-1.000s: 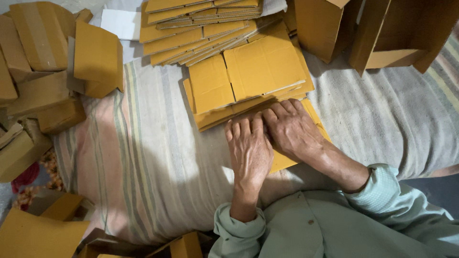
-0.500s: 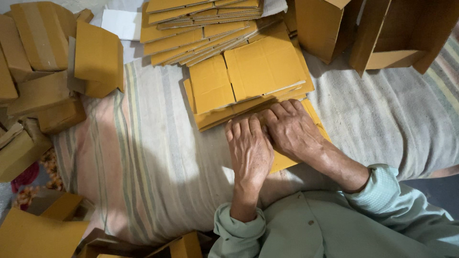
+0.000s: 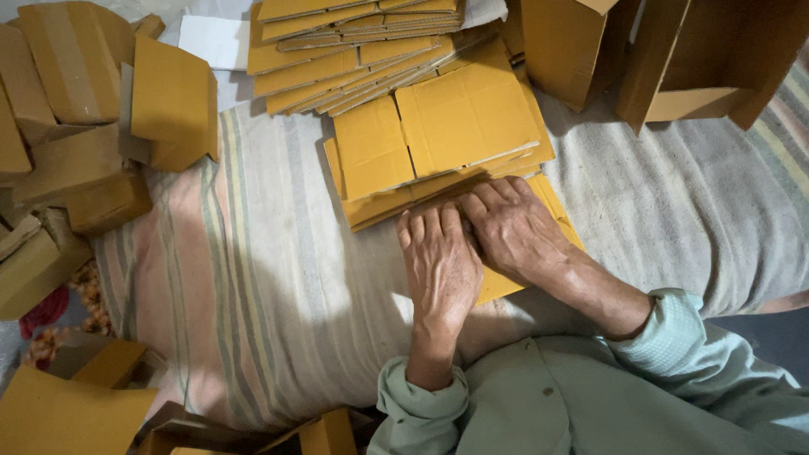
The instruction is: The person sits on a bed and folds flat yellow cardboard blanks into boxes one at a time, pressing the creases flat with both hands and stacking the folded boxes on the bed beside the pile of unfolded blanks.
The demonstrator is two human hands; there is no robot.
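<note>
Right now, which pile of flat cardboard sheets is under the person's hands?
The near pile at the centre of the striped cloth. Both the left hand and right hand press on its front edge; the far pile lies untouched behind it.

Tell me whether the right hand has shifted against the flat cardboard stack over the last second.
No. The right hand stays flat at the near edge of the flat cardboard stack, beside the left hand.

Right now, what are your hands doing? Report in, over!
Left hand and right hand flat, pressing the nearest flattened cardboard box. Box stack just beyond fingertips. Nothing in the way.
</note>
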